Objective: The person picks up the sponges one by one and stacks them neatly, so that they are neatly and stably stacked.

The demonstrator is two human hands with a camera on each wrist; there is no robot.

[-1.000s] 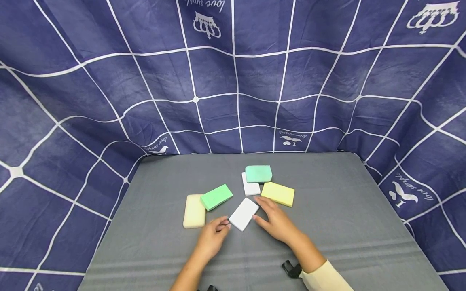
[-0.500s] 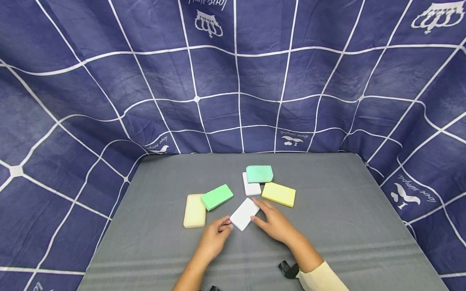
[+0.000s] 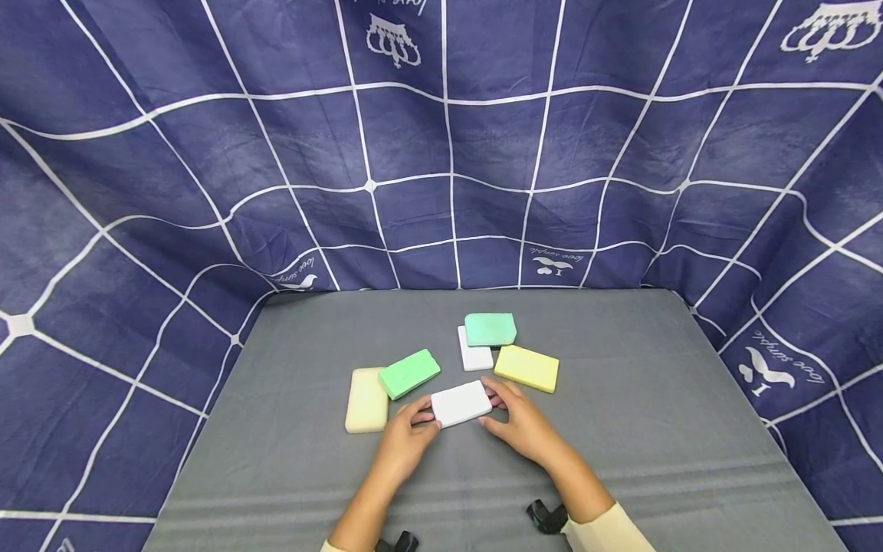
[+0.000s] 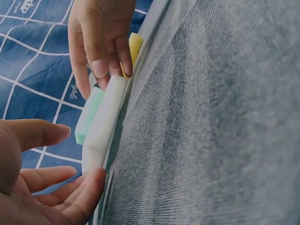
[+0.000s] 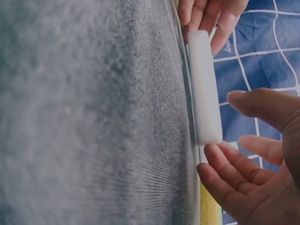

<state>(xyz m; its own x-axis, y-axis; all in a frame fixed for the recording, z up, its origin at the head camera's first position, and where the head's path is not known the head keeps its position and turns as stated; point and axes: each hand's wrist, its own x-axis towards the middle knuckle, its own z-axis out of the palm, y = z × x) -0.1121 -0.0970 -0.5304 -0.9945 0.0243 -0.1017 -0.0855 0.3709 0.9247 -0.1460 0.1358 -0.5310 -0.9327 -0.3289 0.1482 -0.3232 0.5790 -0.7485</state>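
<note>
A white sponge [image 3: 461,403] lies on the grey cloth, its long side nearly level across the head view. My left hand [image 3: 403,439] has its fingertips right at the sponge's left end, thumb apart from the fingers in the left wrist view. At the other end is my right hand [image 3: 517,418]; in the right wrist view its fingertips meet the end of the white sponge [image 5: 205,89] while the thumb stands off to the side. Neither hand's fingers curl round it. Just beyond are a green sponge [image 3: 410,374] and a yellow sponge [image 3: 527,369].
A cream sponge [image 3: 367,401] lies at the left, with the green one overlapping its corner. Farther back, a mint sponge [image 3: 490,330] rests partly over another white sponge [image 3: 475,355]. Blue gridded curtain [image 3: 483,153] surrounds the back and sides of the grey table [image 3: 621,368].
The white sponge has turned clockwise, from a steep slant to nearly level. My left hand's fingers have spread to its left end; the right hand has barely shifted.
</note>
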